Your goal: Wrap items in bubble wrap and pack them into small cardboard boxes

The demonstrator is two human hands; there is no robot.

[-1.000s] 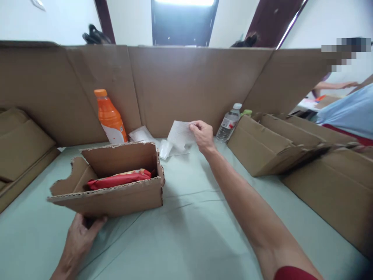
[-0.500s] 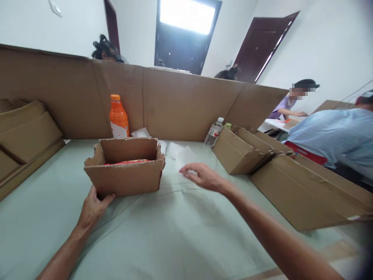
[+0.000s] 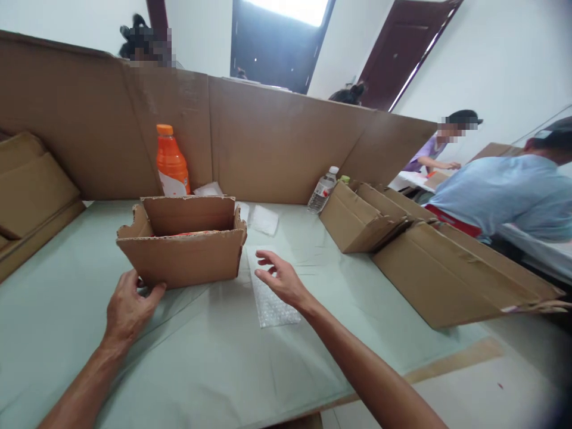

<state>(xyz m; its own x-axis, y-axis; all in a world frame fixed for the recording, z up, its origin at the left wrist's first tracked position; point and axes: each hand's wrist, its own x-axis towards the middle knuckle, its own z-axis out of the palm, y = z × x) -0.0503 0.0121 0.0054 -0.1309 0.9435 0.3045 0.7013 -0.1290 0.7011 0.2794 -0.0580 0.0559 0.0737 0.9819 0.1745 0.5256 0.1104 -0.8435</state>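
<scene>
A small open cardboard box (image 3: 183, 259) with torn flaps stands on the pale green table cover (image 3: 201, 357), with a red packet (image 3: 190, 233) barely showing inside. My left hand (image 3: 127, 310) rests at the box's near left corner, thumb touching its base. To the right of the box lies a sheet of bubble wrap (image 3: 270, 298), flat on the cover. My right hand (image 3: 281, 280) lies over the sheet's upper part, fingers spread and pressing it down.
An orange drink bottle (image 3: 171, 162) and a clear water bottle (image 3: 322, 190) stand against the tall cardboard wall (image 3: 268, 143). More bubble wrap pieces (image 3: 264, 219) lie behind the box. Folded cartons (image 3: 402, 244) are stacked at right, others at left (image 3: 31, 196). A person in blue (image 3: 500, 190) sits at right.
My right hand brought the bubble wrap sheet from the back of the table toward me and laid it flat beside the box. The left hand stayed at the box.
</scene>
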